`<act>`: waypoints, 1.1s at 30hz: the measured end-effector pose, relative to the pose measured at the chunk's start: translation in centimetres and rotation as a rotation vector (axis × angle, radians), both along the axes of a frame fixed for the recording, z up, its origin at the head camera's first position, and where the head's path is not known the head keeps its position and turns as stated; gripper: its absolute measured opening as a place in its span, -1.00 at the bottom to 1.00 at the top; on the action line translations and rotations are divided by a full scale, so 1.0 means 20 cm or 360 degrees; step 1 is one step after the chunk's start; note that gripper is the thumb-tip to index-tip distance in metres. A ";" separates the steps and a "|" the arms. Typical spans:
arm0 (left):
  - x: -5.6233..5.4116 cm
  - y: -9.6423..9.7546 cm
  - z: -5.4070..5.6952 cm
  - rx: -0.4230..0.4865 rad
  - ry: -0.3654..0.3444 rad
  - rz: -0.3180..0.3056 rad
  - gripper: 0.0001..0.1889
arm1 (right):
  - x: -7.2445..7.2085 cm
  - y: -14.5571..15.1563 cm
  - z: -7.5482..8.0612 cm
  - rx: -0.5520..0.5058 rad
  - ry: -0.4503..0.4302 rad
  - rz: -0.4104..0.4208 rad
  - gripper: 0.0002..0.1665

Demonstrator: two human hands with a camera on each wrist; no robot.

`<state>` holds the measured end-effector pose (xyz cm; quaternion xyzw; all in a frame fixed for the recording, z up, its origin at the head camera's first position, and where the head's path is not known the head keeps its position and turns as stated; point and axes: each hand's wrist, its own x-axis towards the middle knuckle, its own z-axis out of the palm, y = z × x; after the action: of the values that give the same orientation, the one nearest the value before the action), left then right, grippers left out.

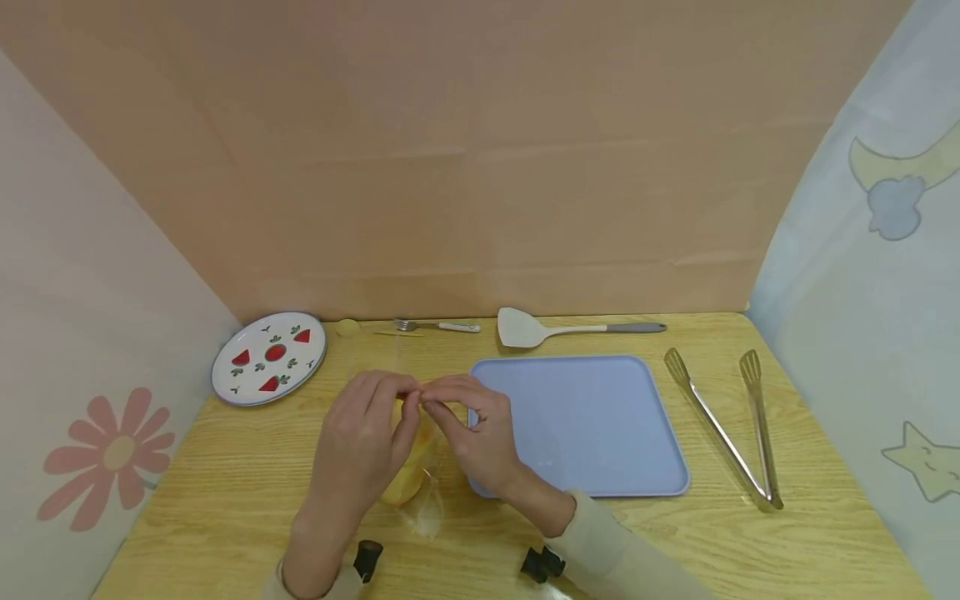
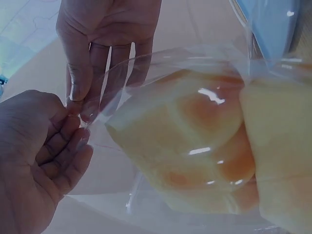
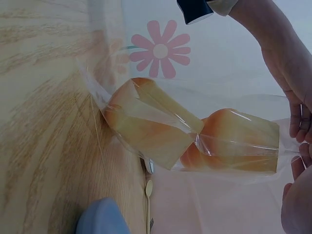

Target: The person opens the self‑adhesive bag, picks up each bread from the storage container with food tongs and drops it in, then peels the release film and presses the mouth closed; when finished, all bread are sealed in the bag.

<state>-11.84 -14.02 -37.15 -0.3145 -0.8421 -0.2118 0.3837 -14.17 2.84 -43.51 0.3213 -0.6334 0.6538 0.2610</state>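
Note:
Both hands meet at the gathered top of a clear plastic bag (image 3: 187, 131) and pinch it between thumbs and fingertips. My left hand (image 1: 363, 433) is on the left, and my right hand (image 1: 480, 429) is on the right, fingertips almost touching. Below them hangs the bag with golden-brown bread (image 2: 195, 141) inside, in two visible portions, one above the other. In the head view the hands hide most of the bread. Whether the bag's lower end rests on the wooden table (image 1: 247, 500) I cannot tell.
A blue tray (image 1: 577, 425) lies just right of the hands, with metal tongs (image 1: 723, 429) spread beyond it. Along the back are a fruit-patterned plate (image 1: 258, 367), a spoon (image 1: 348, 327), a fork (image 1: 438, 326) and a white spatula (image 1: 525, 328).

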 end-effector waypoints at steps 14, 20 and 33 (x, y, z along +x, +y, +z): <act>-0.01 -0.01 -0.02 0.0453 -0.0076 0.0147 -0.92 | 0.02 -0.02 0.01 -0.0168 -0.0275 0.0152 -0.89; -0.01 -0.04 0.00 0.0855 -0.0273 0.0213 -0.90 | 0.03 -0.02 0.02 -0.0362 -0.0552 0.0176 -0.80; -0.08 -0.22 0.02 0.1940 -0.0542 -0.0423 -0.92 | 0.03 -0.04 0.03 -0.0757 -0.0893 0.0258 -0.70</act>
<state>-13.42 -18.36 -36.74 -0.1037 -0.5736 -0.7447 0.3249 -13.66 2.07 -42.91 0.1093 -0.4834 0.8637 0.0921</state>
